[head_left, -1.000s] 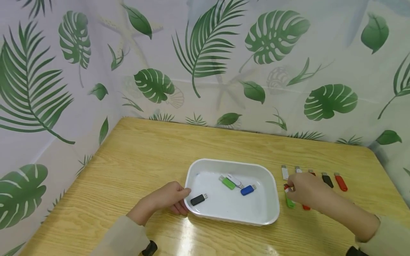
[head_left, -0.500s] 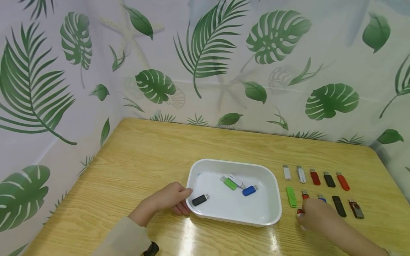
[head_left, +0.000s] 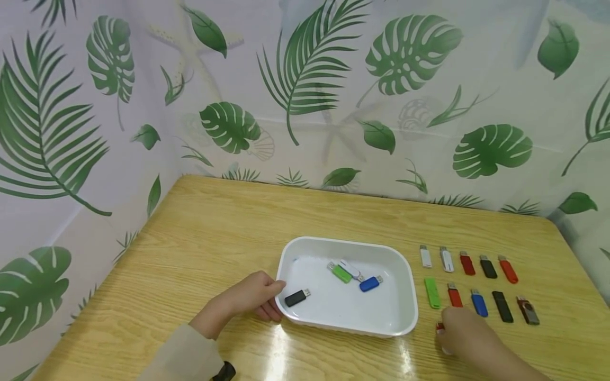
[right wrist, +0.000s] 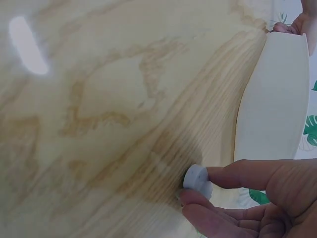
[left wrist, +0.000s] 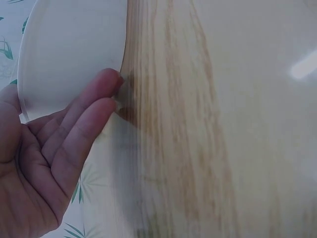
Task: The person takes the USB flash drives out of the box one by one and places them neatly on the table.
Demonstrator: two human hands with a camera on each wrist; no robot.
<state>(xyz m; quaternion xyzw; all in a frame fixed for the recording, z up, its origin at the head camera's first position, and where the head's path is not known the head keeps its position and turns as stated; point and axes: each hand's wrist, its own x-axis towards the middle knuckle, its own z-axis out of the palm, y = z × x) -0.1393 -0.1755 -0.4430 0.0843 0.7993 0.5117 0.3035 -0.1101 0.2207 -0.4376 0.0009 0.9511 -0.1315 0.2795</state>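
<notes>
My left hand (head_left: 254, 296) grips the left end of a white plastic tray (head_left: 343, 323), thumb over the rim and fingers against its outer wall. In the left wrist view these fingers (left wrist: 74, 144) lie along the tray wall (left wrist: 79, 49). To the right of the tray, my right hand (head_left: 467, 330) pinches a red-and-white USB stick (head_left: 440, 327) low over the table, partly hidden by the hand. The right wrist view has the stick's white rounded end (right wrist: 197, 177) between thumb and fingertips. Just beyond stand a green USB stick (head_left: 432, 292) and a red one (head_left: 455, 295).
Inside the tray lie a black USB stick (head_left: 297, 297), a green one (head_left: 341, 273), a white one (head_left: 350, 269) and a blue one (head_left: 370, 284). Two rows of several USB sticks, among them a dark one (head_left: 502, 306), lie right on the wooden table (head_left: 229, 227). Leaf-patterned cloth (head_left: 305, 148) hangs behind.
My right hand has moved from beside the green stick toward the table's front with the red-and-white USB stick, uncovering the second row. The left hand and tray have stayed put.
</notes>
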